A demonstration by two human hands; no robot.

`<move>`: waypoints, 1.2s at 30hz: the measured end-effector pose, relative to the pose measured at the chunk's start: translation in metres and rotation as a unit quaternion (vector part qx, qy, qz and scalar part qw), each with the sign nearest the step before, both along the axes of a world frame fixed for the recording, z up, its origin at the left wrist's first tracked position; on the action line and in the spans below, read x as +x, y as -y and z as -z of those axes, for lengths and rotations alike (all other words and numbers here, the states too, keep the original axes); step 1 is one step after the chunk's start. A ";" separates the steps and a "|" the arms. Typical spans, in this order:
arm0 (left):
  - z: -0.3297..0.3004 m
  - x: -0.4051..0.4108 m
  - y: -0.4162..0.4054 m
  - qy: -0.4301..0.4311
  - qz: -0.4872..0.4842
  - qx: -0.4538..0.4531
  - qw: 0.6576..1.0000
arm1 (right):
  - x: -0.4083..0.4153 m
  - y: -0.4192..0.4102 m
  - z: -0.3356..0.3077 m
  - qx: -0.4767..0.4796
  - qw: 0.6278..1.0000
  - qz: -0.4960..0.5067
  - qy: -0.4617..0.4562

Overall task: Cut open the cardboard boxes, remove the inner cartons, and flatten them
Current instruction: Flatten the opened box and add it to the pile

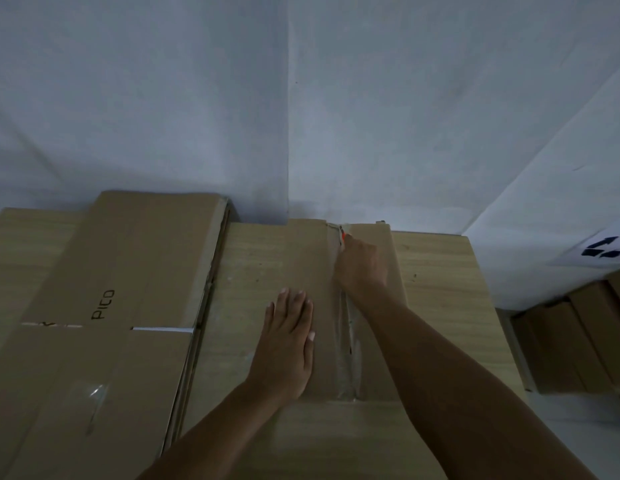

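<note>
Cardboard box point(336, 306) lies flat on the wooden tabletop point(447, 306), under both hands and reaching from the near edge of the left wrist out to the tabletop's far edge. The left hand point(287, 344) rests palm down on the box's top face, its fingers straight and close together, the thumb lying along the side nearest the taped seam point(350, 327). That seam, covered with clear glossy tape, runs away from the person just to the right of the left hand and passes under the right forearm.

Farther out, the right hand point(362, 263) is curled round a cutter point(342, 236), of which only a small orange tip shows beyond the knuckles, at the seam near the box's far end. Whether the blade is in the tape cannot be told.

To the left of the left hand, a stack of flattened cartons point(128, 271) lies on the tabletop, the top sheet printed with "PICO" and bearing a strip of clear tape near the front. To the right of the right arm, beyond the tabletop's edge and lower down, more brown boxes point(578, 341) stand side by side. Beyond the right hand, a pale wall point(301, 98) rises behind the tabletop.
</note>
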State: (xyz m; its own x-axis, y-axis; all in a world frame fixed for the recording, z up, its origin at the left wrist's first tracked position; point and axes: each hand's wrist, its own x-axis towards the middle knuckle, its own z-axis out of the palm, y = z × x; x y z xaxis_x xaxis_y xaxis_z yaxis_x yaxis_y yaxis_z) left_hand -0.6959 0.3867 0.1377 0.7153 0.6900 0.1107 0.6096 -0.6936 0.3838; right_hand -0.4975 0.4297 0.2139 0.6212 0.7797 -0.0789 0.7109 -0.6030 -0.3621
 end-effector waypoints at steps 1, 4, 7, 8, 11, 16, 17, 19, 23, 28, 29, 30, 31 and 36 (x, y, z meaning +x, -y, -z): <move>0.000 0.000 0.000 0.004 0.004 0.000 1.000 | 0.000 -0.002 0.000 -0.005 1.000 -0.002 0.002; 0.001 0.001 0.000 0.015 0.006 -0.006 1.000 | -0.002 -0.009 -0.002 -0.017 1.000 -0.006 -0.006; 0.002 0.004 -0.001 0.010 -0.015 -0.016 1.000 | -0.004 -0.014 -0.006 -0.032 0.999 -0.003 -0.011; 0.001 0.005 -0.001 0.004 -0.022 -0.022 1.000 | -0.005 -0.013 -0.007 -0.044 0.999 -0.008 -0.004; -0.003 0.006 0.001 -0.010 -0.031 -0.036 0.999 | -0.010 0.002 -0.008 -0.073 0.997 -0.020 0.011; -0.011 0.006 0.001 -0.029 -0.039 -0.046 0.998 | -0.020 0.046 -0.010 -0.102 0.994 -0.038 0.024; -0.012 0.006 0.001 -0.034 -0.038 -0.046 0.998 | -0.024 0.056 -0.011 -0.107 0.993 -0.045 0.025; -0.015 0.007 0.001 -0.041 -0.036 -0.047 0.997 | -0.035 0.076 -0.016 -0.123 0.990 -0.063 0.023; -0.018 0.007 0.002 -0.064 -0.035 -0.041 0.996 | -0.052 0.120 -0.021 -0.162 0.983 -0.091 0.014; -0.019 0.007 0.004 -0.049 -0.039 -0.052 0.997 | -0.078 0.170 -0.021 -0.196 0.974 -0.108 0.022; -0.019 0.008 0.004 -0.046 -0.039 -0.052 0.997 | -0.083 0.180 -0.022 -0.194 0.975 -0.109 0.020; -0.019 0.008 0.003 -0.045 -0.039 -0.053 0.997 | -0.088 0.189 -0.023 -0.192 0.976 -0.105 0.016; -0.017 0.008 0.003 -0.045 -0.039 -0.051 0.997 | -0.094 0.198 -0.025 -0.189 0.977 -0.095 0.008; -0.015 0.008 0.003 -0.063 -0.034 -0.014 0.997 | -0.119 0.234 -0.029 -0.166 0.985 -0.045 -0.029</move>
State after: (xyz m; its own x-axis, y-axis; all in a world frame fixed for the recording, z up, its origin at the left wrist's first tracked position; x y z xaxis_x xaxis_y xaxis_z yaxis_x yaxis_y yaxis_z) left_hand -0.6878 0.3839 0.1523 0.6745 0.7383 0.0031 0.6988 -0.6397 0.3200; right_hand -0.6163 0.1957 0.2430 0.5372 0.7573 -0.3714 0.7512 -0.6298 -0.1977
